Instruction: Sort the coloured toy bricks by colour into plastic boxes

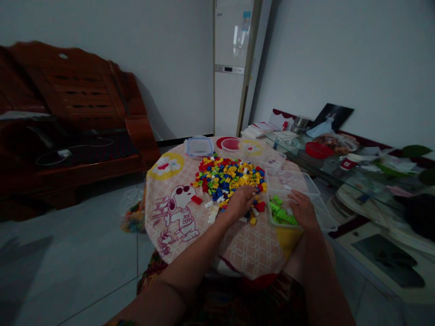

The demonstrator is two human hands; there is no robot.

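Observation:
A heap of small building bricks point(234, 174) in yellow, red, blue, green and white covers the middle of the round table. At the heap's near right edge is my left hand point(242, 202), its fingers stretched out over the bricks; nothing shows held in them. Just right of the heap stands a clear plastic box point(272, 222) with several green bricks point(280, 212) inside. My right hand point(303, 209) hovers over this box's right side, fingers apart and slightly bent. A pale piece lies below those fingertips, too small to make out.
Clear containers point(200, 147) and a round tub point(231, 145) stand along the table's far side. A patterned cloth point(183, 213) covers the table. A glass side table point(360, 181) with a paper cup point(350, 161) is at right; a filled plastic bag point(134, 217) sits on the floor left.

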